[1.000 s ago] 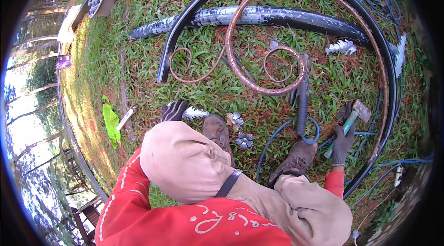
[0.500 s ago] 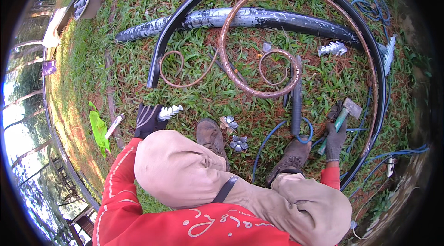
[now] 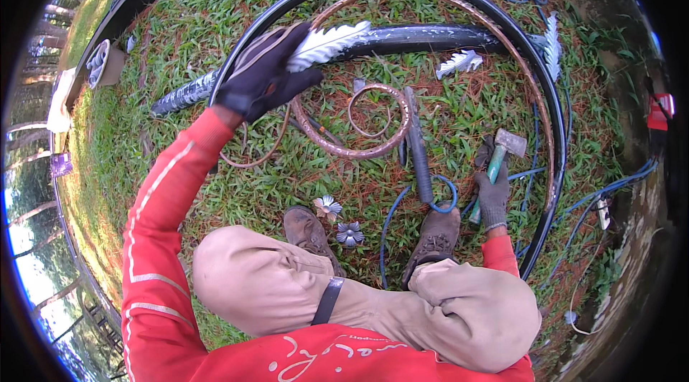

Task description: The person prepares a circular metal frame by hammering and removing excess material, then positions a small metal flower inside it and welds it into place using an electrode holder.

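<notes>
My left hand (image 3: 264, 77), in a black glove, is raised over the curved black bar (image 3: 558, 145) and closed on a silver leaf ornament (image 3: 331, 44). The leaf points right, above the copper-coloured scroll (image 3: 403, 123) and across the dark pole (image 3: 430, 37). Low on the right, my right hand (image 3: 492, 199), in a grey glove, is wrapped round a hammer (image 3: 497, 159) with a green handle, its metal head pointing up and away. Two metal flower ornaments, one pale (image 3: 327, 207) and one grey (image 3: 349, 234), lie between my boots.
Another silver leaf (image 3: 459, 64) lies right of centre, and one more (image 3: 552, 48) is by the bar's right side. A dark ribbed tube (image 3: 419, 152) and a blue hose (image 3: 386, 231) lie near my right boot (image 3: 433, 238). A bucket (image 3: 108, 64) stands far left.
My left hand has moved up and away from beside my knee, carrying the silver leaf over the scroll and bar. My right hand still holds the hammer. The whole view has shifted slightly.
</notes>
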`<state>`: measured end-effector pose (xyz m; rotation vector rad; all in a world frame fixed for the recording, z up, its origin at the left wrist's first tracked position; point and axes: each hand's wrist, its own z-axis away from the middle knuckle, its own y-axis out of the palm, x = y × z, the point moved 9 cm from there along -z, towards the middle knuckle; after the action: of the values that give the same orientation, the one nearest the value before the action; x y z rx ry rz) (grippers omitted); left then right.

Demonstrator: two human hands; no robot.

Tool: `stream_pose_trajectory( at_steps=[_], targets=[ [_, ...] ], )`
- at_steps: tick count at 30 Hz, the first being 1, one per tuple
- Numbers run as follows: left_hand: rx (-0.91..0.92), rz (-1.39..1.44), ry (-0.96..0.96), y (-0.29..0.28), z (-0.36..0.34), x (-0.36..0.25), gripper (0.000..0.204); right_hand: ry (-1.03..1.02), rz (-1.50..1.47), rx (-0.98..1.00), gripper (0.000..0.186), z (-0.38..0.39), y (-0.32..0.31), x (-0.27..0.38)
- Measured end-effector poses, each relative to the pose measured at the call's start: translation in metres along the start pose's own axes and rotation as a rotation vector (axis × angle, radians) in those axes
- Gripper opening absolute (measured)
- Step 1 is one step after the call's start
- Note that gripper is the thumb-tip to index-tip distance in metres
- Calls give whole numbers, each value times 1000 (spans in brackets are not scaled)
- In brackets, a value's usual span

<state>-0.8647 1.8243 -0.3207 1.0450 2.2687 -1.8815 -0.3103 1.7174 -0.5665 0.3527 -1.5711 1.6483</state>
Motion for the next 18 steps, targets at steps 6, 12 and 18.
stream_pose_trajectory(
  at_steps=[6,12,18],
  targets=[
    [31,33,-57,120,-154,29,85,31,-31,-29,89,-4,19,-18],
    [-86,1058,-935,221,-178,55,58,125,-7,-4,91,9,5,17],
    [170,545,-854,324,-155,28,49,136,-33,-27,92,7,-5,-18]
  ],
)
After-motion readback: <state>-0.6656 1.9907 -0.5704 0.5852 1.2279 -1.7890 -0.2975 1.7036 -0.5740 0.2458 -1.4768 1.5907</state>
